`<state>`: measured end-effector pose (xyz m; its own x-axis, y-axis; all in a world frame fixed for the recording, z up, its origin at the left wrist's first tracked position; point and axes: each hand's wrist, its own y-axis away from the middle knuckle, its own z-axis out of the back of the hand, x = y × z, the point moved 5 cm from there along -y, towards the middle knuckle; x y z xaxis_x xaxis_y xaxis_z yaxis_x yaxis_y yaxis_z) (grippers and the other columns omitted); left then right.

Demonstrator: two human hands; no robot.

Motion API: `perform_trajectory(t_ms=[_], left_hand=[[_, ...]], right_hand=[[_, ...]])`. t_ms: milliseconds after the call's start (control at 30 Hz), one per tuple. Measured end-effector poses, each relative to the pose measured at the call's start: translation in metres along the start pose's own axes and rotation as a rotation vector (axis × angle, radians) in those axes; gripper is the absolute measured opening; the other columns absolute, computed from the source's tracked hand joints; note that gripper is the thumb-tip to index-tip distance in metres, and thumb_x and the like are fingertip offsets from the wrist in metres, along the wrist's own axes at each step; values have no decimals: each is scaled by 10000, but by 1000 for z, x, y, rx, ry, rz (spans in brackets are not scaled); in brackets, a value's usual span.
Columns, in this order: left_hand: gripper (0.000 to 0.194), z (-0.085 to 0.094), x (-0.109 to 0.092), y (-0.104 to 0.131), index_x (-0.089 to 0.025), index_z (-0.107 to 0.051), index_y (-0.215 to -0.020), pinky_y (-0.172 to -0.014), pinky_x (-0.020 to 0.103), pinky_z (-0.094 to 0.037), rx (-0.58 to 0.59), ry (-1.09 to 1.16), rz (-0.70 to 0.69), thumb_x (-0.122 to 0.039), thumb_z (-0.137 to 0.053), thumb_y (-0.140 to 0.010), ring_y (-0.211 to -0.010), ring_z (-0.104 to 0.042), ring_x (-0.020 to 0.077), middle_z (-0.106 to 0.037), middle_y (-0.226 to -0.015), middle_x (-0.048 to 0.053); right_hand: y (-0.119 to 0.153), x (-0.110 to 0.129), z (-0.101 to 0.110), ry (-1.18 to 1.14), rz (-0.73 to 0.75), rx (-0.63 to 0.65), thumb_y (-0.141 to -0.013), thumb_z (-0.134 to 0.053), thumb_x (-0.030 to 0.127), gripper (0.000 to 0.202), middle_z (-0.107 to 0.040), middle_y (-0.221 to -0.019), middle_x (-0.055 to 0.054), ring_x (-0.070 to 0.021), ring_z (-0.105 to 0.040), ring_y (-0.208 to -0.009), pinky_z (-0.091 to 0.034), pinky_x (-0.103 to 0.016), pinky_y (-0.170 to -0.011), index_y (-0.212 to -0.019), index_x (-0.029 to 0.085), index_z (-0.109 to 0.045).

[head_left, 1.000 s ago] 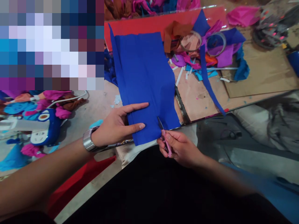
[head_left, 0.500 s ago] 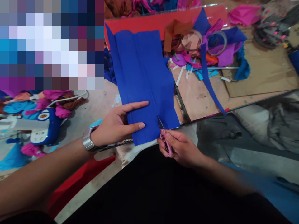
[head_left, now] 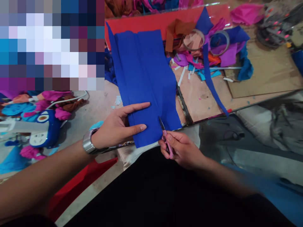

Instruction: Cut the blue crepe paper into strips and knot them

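1. Left hand: laid on blue sheet, thumb and index finger spread, not gripping; other fingers hidden. Silver watch on wrist.
2. Right hand: fingers curled round pink-handled scissors, grasping them near the person's lap.
3. Scissors: dark blade points up and away, over the lower part of the sheet; can't tell how far the blades are parted.
4. Blue sheet: lies lengthwise on table, lower end past the near edge, far end over red sheet. Left side folded, lengthwise creases, right edge wavy.
5. Right of sheet: two tape rings among coloured scraps, long blue strip reaching the near table edge, cardboard farther right.
6. Left: blue-and-white power socket beside crumpled pink and light-blue pieces.
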<state>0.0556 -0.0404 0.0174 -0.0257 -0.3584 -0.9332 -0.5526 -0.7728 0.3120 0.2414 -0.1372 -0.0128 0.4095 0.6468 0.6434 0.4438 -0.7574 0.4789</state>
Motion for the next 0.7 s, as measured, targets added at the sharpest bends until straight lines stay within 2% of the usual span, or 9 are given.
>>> perform_trajectory(t_ms=[167, 367, 700], left_hand=[[685, 0, -2, 0, -288, -619, -1471, -939, 355, -676, -13, -16, -21, -246, -864, -832, -1112, -760, 240, -738, -1327, 96], [717, 0, -4, 0, -277, -623, -1472, -919, 388, -682, -45, -47, -22, -263, -885, -805, -1117, -755, 278, -724, -1345, 110], [716, 1, -3, 1, -291, -611, -1482, -939, 364, -674, -39, -54, -26, -266, -875, -817, -1128, -743, 255, -720, -1343, 91]], right_hand=[[1, 0, -2, -11, 16, -24, -999, -673, 519, 376, -567, -807, 4, -83, -543, -599, -254, -230, -496, -884, 171, -589], [2, 0, -1, 6, 21, -36, -988, -679, 536, 388, -560, -800, 1, -91, -539, -606, -244, -232, -490, -872, 176, -590], [2, -1, 0, -7, 26, -33, -997, -681, 502, 359, -567, -790, 9, -85, -546, -594, -264, -232, -500, -881, 175, -592]])
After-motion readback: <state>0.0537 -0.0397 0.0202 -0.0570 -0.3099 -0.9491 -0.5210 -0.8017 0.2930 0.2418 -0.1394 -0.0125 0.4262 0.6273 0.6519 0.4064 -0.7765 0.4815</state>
